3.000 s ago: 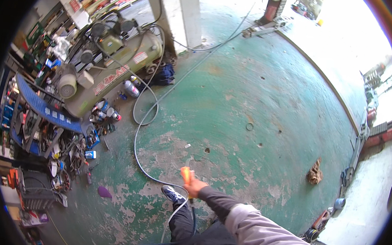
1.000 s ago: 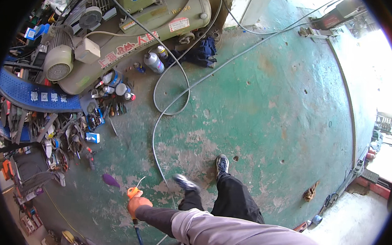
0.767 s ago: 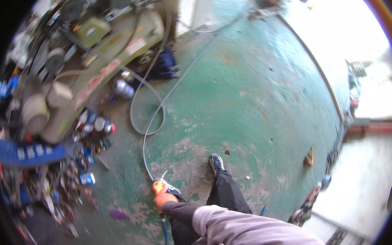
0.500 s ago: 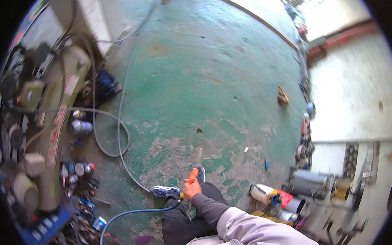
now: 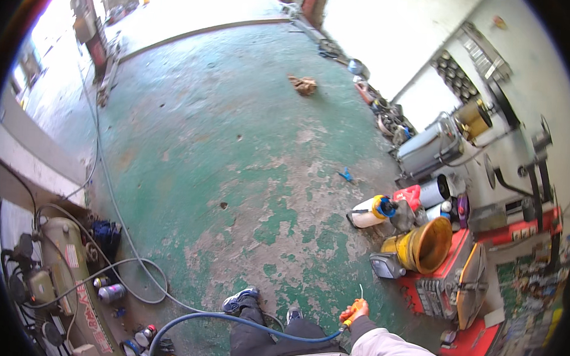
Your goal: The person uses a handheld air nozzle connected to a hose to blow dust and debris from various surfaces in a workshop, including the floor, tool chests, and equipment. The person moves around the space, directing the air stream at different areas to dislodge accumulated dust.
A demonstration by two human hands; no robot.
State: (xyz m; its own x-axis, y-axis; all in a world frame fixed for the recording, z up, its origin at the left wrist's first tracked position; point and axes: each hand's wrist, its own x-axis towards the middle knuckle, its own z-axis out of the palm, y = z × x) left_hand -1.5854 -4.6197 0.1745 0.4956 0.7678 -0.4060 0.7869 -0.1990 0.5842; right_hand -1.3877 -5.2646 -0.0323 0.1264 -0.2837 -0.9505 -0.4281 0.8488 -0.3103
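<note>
My right hand is closed around an orange air blow gun whose thin, bent nozzle points away from me. A blue hose joins the gun near my wrist and arcs left in front of my legs. The gun is held in the air, to the right of my shoes. Closest beyond it are a small grey box-like item and a yellow funnel-shaped container. My left hand is out of view.
At left lies a tan air compressor with a looped grey hose on the worn green floor. A white spray bottle, a red cabinet and clutter line the right wall. Crumpled brown material lies farther off.
My view has swung to the right, bringing in more of the right-hand clutter. My right hand, still holding the blow gun, has moved from in front of my feet out to the right.
</note>
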